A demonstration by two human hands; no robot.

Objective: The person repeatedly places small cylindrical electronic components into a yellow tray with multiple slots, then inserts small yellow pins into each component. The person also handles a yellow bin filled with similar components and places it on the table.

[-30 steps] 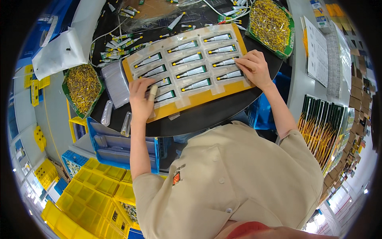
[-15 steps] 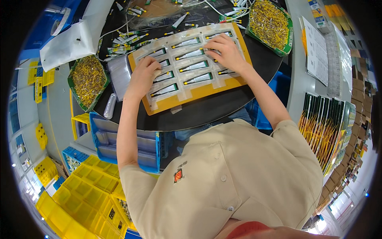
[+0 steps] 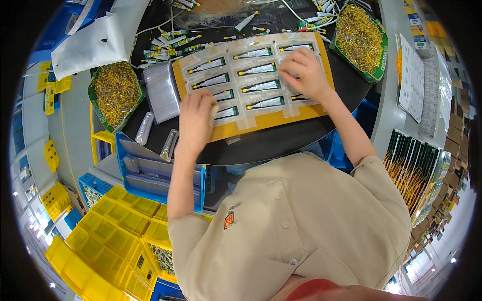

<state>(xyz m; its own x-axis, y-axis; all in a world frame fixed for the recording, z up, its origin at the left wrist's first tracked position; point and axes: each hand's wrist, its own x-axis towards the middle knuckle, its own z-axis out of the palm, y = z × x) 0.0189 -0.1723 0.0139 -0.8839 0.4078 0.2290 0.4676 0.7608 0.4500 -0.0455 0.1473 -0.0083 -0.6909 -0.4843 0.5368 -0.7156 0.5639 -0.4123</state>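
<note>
A yellow board (image 3: 221, 132) carries a pale tray (image 3: 235, 93) with several columns of small white-and-green tubes (image 3: 261, 86) with yellow tips, each in its own slot. My left hand (image 3: 197, 120) is at the tray's lower left corner, fingers bent together over the lower tubes of the left column. A pale bit shows at its fingertips; what it holds, if anything, I cannot make out. Above the right column is my right hand (image 3: 307, 75), fingers curled in toward the thumb, partly hiding tubes there. Whatever lies between those fingertips is hidden.
Green-edged boxes of tiny yellow-tipped pieces stand left (image 3: 116, 95) and right (image 3: 359, 37). Loose tubes (image 3: 175, 41) lie behind the tray. Beside it are a stack of clear plastic sleeves (image 3: 161, 93) and two clear plastic shells (image 3: 169, 145). A blue crate (image 3: 155, 168) sits below the table edge.
The whole view has shifted, with the scene further right. My left hand has moved down the left column toward the board's near corner, uncovering upper tubes. A second clear shell now shows.
</note>
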